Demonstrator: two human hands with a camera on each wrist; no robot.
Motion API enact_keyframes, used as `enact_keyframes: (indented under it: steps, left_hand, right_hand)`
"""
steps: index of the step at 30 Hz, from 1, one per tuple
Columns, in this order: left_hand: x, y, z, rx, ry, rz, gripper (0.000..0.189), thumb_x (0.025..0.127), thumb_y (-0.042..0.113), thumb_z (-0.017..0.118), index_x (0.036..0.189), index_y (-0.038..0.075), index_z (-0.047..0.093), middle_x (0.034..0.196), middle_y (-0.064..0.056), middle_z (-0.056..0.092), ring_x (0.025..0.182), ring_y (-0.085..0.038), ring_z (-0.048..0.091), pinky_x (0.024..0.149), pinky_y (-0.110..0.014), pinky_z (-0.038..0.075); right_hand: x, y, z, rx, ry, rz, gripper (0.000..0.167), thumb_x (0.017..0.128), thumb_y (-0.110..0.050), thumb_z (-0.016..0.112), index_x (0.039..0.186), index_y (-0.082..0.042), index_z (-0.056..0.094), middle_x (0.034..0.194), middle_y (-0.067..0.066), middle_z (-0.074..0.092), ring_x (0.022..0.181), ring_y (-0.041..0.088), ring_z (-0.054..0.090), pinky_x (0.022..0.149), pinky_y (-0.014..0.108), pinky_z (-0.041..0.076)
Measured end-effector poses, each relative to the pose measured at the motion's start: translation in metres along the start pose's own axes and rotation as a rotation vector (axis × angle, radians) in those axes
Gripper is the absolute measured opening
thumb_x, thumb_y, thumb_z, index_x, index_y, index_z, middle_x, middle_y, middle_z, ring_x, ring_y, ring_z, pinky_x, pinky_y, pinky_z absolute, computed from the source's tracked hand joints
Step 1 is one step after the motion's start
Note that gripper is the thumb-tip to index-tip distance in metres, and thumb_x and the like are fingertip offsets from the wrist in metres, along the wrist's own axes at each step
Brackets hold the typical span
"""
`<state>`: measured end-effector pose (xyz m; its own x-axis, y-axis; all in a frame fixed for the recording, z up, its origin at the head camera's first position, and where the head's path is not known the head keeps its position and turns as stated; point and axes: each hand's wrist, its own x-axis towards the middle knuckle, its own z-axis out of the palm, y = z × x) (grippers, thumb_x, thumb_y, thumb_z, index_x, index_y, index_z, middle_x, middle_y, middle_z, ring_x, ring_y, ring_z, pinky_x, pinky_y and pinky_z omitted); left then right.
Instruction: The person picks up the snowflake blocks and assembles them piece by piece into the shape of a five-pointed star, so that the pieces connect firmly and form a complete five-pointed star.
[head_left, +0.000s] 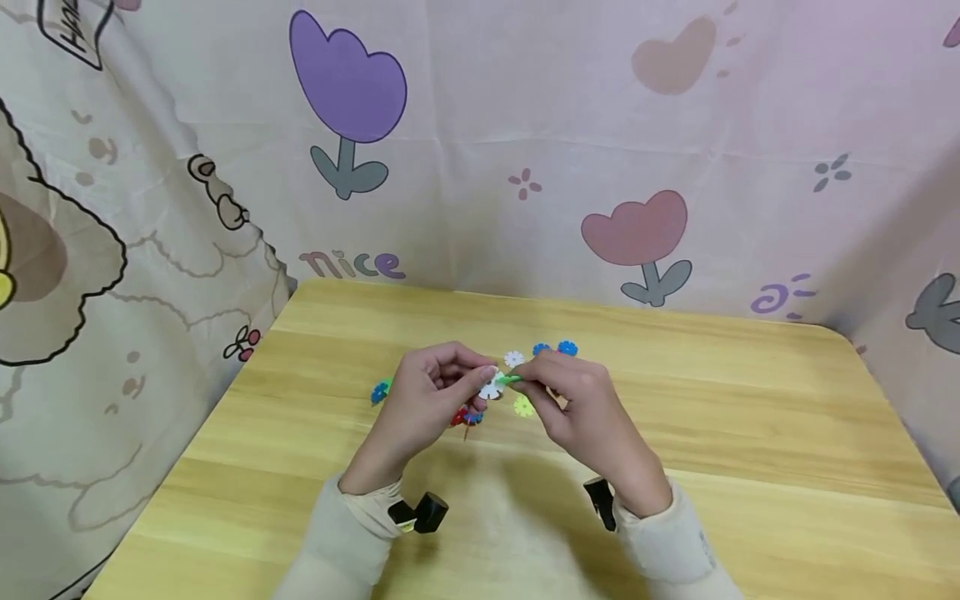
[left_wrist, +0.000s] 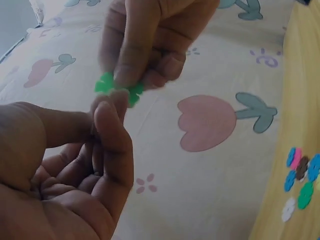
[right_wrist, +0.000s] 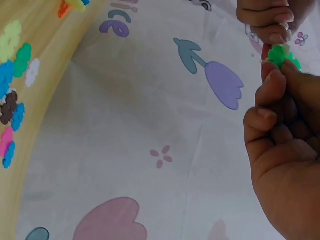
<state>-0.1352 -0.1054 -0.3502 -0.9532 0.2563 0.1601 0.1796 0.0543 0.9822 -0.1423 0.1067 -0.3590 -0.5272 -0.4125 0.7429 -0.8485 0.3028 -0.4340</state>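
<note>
Above the table, my left hand point(head_left: 427, 400) pinches a white snowflake disc point(head_left: 491, 386) between thumb and fingers. My right hand point(head_left: 585, 404) comes from the other side, its thumb and fingertips pinching a green snowflake disc point(left_wrist: 104, 84). The two discs meet edge to edge in the head view. In the right wrist view the green disc point(right_wrist: 278, 56) shows between both sets of fingertips. Fingers hide most of the white disc in the left wrist view, so how far the discs interlock I cannot tell.
On the wooden table point(head_left: 750, 400) lie a white disc point(head_left: 513, 358), a yellow-green disc point(head_left: 523, 406) and blue discs point(head_left: 567, 348). Red and blue pieces point(head_left: 459, 416) sit under my left hand, a blue disc point(head_left: 379, 392) beyond it. A patterned cloth point(head_left: 480, 100) hangs behind the table.
</note>
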Motion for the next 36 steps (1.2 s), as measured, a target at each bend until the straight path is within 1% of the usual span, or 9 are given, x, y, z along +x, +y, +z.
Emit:
enact_keyframes:
  steps: [4,10,15,19,22,26,29,31,36]
  left_hand:
    - [-0.002,0.001,0.0,-0.011,-0.013,0.021,0.012,0.1,0.01,0.07,0.107,0.0,0.074,0.086,-0.012,0.074,0.068,-0.02,0.069,0.059,-0.028,0.06]
    - [-0.003,0.003,0.002,-0.035,-0.026,0.015,0.013,0.1,0.01,0.07,0.11,0.002,0.073,0.086,-0.018,0.072,0.067,-0.021,0.066,0.056,-0.026,0.057]
    - [-0.003,0.003,0.001,-0.026,-0.027,0.014,0.013,0.1,0.01,0.071,0.11,0.003,0.073,0.087,-0.018,0.072,0.069,-0.026,0.068,0.058,-0.026,0.058]
    - [-0.002,0.002,0.001,-0.023,-0.039,0.014,0.014,0.1,0.01,0.07,0.111,0.002,0.073,0.087,-0.013,0.072,0.069,-0.02,0.068,0.059,-0.026,0.058]
    - [-0.001,0.0,0.001,-0.026,-0.055,0.009,0.014,0.1,0.01,0.07,0.111,0.001,0.073,0.086,-0.013,0.072,0.069,-0.02,0.068,0.058,-0.027,0.059]
    - [-0.001,-0.003,0.001,-0.024,-0.052,0.005,0.013,0.1,0.008,0.069,0.11,0.0,0.072,0.085,-0.014,0.072,0.07,-0.024,0.068,0.057,-0.026,0.058]
    - [0.001,-0.005,0.005,-0.013,-0.056,-0.006,0.012,0.1,0.009,0.069,0.109,0.002,0.072,0.086,-0.012,0.072,0.071,-0.027,0.069,0.056,-0.025,0.057]
    - [0.003,-0.008,0.009,-0.016,-0.072,-0.011,0.013,0.1,0.009,0.069,0.11,0.0,0.072,0.088,-0.012,0.073,0.072,-0.028,0.07,0.06,-0.029,0.059]
    - [0.006,-0.012,0.015,-0.028,-0.069,-0.019,0.012,0.1,0.008,0.069,0.108,-0.001,0.072,0.089,-0.011,0.073,0.074,-0.033,0.07,0.061,-0.03,0.06]
  right_hand:
    - [0.001,-0.003,-0.003,0.007,-0.002,-0.014,0.021,0.086,0.011,0.076,0.098,-0.007,0.075,0.083,-0.004,0.064,0.068,0.008,0.052,0.059,0.017,0.044]
    - [0.003,-0.003,-0.007,0.004,-0.001,-0.031,0.022,0.085,0.012,0.076,0.097,-0.006,0.074,0.083,-0.003,0.063,0.07,0.009,0.052,0.061,0.016,0.044]
    - [0.002,-0.003,-0.009,0.024,-0.032,0.019,0.016,0.088,0.007,0.077,0.095,-0.007,0.074,0.082,-0.005,0.06,0.07,0.007,0.05,0.061,0.015,0.041]
    - [0.0,-0.003,-0.012,0.027,-0.057,0.052,0.013,0.09,0.004,0.076,0.097,-0.007,0.074,0.083,-0.005,0.061,0.072,0.008,0.051,0.061,0.015,0.041]
    - [-0.002,0.0,-0.017,0.031,-0.072,0.08,0.014,0.09,0.004,0.077,0.098,-0.008,0.075,0.085,-0.006,0.061,0.073,0.007,0.053,0.061,0.016,0.044]
    - [-0.005,0.005,-0.026,0.028,-0.047,0.122,0.019,0.088,0.008,0.077,0.096,-0.009,0.076,0.084,-0.008,0.064,0.071,0.007,0.053,0.06,0.019,0.044]
    - [-0.004,0.007,-0.027,0.026,-0.04,0.135,0.019,0.089,0.008,0.076,0.094,-0.011,0.077,0.083,-0.009,0.065,0.069,0.007,0.051,0.059,0.021,0.044]
    - [-0.003,0.007,-0.026,0.022,-0.048,0.136,0.019,0.09,0.007,0.075,0.093,-0.012,0.077,0.082,-0.011,0.064,0.068,0.006,0.05,0.058,0.021,0.043]
    - [-0.002,0.006,-0.023,0.004,-0.05,0.139,0.02,0.091,0.009,0.073,0.096,-0.01,0.076,0.082,-0.01,0.065,0.066,0.006,0.051,0.056,0.016,0.041]
